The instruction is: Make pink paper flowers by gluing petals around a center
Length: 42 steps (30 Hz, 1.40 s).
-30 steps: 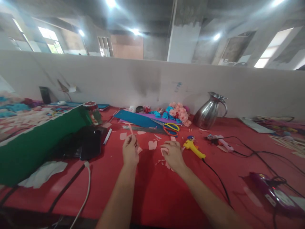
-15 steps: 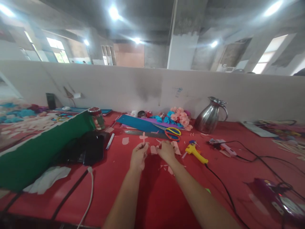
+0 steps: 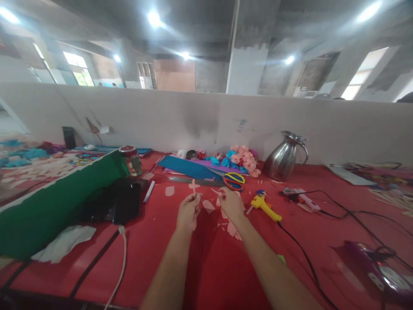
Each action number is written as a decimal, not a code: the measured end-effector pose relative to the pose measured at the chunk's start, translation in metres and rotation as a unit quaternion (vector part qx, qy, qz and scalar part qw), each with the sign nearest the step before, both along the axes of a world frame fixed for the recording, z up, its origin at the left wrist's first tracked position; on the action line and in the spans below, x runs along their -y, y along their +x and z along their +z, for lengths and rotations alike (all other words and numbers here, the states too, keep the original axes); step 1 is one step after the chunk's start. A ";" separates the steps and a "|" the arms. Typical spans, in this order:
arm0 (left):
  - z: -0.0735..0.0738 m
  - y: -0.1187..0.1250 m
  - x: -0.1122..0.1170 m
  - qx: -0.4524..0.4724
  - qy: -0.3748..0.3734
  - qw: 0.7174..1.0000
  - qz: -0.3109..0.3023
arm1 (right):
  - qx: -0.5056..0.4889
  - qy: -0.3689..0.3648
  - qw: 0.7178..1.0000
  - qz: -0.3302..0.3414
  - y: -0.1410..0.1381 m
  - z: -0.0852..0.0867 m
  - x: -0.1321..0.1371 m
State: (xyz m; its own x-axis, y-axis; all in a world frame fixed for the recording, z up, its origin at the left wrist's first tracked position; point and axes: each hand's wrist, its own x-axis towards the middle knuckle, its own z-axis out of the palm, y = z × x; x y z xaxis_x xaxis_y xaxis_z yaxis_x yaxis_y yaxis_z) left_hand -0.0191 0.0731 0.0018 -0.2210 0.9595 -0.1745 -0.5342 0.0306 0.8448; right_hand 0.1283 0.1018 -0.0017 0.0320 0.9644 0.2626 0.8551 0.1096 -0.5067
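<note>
My left hand (image 3: 189, 212) is closed in a pinch on a narrow pink paper strip (image 3: 194, 187), which stands upright from the fingertips. A pink paper piece on the table lies behind the strip. To its right, my right hand (image 3: 231, 206) has its fingers drawn together over pink paper pieces. A thin pink sliver (image 3: 215, 191) meets its fingertips; whether they grip it is hard to see. Between the hands lies a rounded pink petal-shaped piece (image 3: 208, 206). Pink scraps (image 3: 232, 230) lie below the right wrist.
Scissors (image 3: 234, 181) rest on blue sheets (image 3: 187, 167) behind the hands. A yellow glue gun (image 3: 266, 208) with a cord lies right. Further out are a steel jug (image 3: 284, 157), a pink glue gun (image 3: 308, 200) and a purple power box (image 3: 371, 267). A black phone (image 3: 127, 202) lies left.
My right hand has shifted slightly right and away from the petal-shaped piece, which now shows fully on the table. The left hand with its strip stays nearly still.
</note>
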 end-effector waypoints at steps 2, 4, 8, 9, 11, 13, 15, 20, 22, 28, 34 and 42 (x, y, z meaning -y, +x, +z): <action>-0.001 0.000 0.000 -0.004 -0.007 1.000 0.017 | 0.058 0.049 0.997 -0.021 -0.001 0.001 0.004; -0.001 -0.001 0.000 -0.018 -0.015 0.999 0.048 | 0.089 0.058 0.994 -0.021 -0.006 0.002 0.007; 0.000 -0.009 -0.001 -0.026 -0.025 0.994 0.105 | 0.090 -0.020 0.995 0.020 -0.019 -0.001 0.013; 0.000 -0.011 -0.001 -0.019 -0.025 0.993 0.114 | 0.090 -0.035 0.995 0.024 -0.022 -0.001 0.014; 0.001 -0.014 -0.002 -0.006 -0.025 0.992 0.127 | 0.084 -0.055 0.995 0.027 -0.025 -0.002 0.014; 0.001 -0.015 -0.003 -0.003 -0.026 0.992 0.124 | 0.058 -0.067 0.996 0.025 -0.023 -0.003 0.011; 0.000 -0.013 -0.003 -0.010 -0.025 0.995 0.100 | 0.013 -0.071 0.997 0.035 -0.019 -0.003 0.008; -0.001 -0.008 -0.003 -0.034 -0.006 0.998 0.055 | -0.018 -0.053 0.996 0.070 -0.013 -0.005 0.011; -0.001 -0.007 -0.003 -0.045 -0.010 0.997 0.058 | 0.031 -0.034 0.996 0.073 -0.017 -0.007 0.017; -0.004 -0.006 -0.003 -0.065 -0.018 0.998 0.020 | 0.023 -0.039 0.996 0.071 -0.028 -0.010 0.025; -0.007 0.004 -0.002 -0.073 -0.003 0.997 -0.037 | -0.313 0.003 0.948 0.065 -0.019 -0.010 0.015; -0.002 0.009 0.001 -0.091 -0.033 0.995 -0.039 | -0.554 -0.067 0.826 0.074 -0.020 -0.010 0.011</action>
